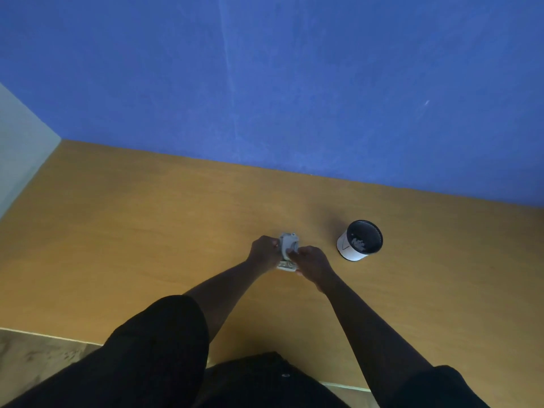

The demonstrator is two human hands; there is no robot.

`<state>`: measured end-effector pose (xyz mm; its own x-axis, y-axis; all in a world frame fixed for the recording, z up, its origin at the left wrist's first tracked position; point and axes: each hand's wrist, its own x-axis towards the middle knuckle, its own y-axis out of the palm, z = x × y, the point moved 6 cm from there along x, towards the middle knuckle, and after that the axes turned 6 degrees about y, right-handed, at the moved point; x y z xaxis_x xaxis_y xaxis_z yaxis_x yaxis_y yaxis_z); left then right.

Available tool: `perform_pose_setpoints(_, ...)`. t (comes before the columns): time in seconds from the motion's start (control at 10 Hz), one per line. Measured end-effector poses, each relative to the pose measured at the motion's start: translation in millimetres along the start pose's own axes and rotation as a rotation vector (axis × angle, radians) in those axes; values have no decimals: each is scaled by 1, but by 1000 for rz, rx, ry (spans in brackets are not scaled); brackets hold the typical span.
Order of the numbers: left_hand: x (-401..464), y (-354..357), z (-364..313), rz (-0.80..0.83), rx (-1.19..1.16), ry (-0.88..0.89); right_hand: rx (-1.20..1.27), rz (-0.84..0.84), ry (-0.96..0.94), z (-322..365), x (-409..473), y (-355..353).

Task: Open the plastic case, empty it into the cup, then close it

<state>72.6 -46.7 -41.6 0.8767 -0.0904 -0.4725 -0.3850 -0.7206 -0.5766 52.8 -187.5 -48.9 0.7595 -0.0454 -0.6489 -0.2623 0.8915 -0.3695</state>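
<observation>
A small grey plastic case (288,245) lies on the wooden table (147,231), between my two hands. My left hand (263,252) grips its left side. My right hand (312,262) holds its right side, fingers curled over the lid. Whether the lid is fully shut I cannot tell. To the right stands a white cup (359,240) with a dark inside, upright, with small pale bits lying in its bottom. The cup is apart from my hands by about a hand's width.
A blue wall (294,83) rises straight behind the table's far edge. A pale wall (20,148) borders the table's left side. The table's near edge runs just in front of my body, with floor (38,351) showing at lower left.
</observation>
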Motion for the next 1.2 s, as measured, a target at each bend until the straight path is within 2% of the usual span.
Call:
perform_pose_setpoints(0.2,11,14,2,44,135,68,-297,-35,-41,-5,13,4)
perform_pose_setpoints(0.4,10,20,15,18,43,-9,-467,-62,-84,-10,19,10)
perform_pose_setpoints(0.7,14,21,16,5,67,21,-492,-108,-102,-8,19,11)
perform_pose_setpoints(1.0,-3,12,-4,70,312,143,-559,-136,-60,-8,16,11)
perform_pose_setpoints(1.2,-13,8,-7,68,308,151,-579,-131,-66,-4,9,6)
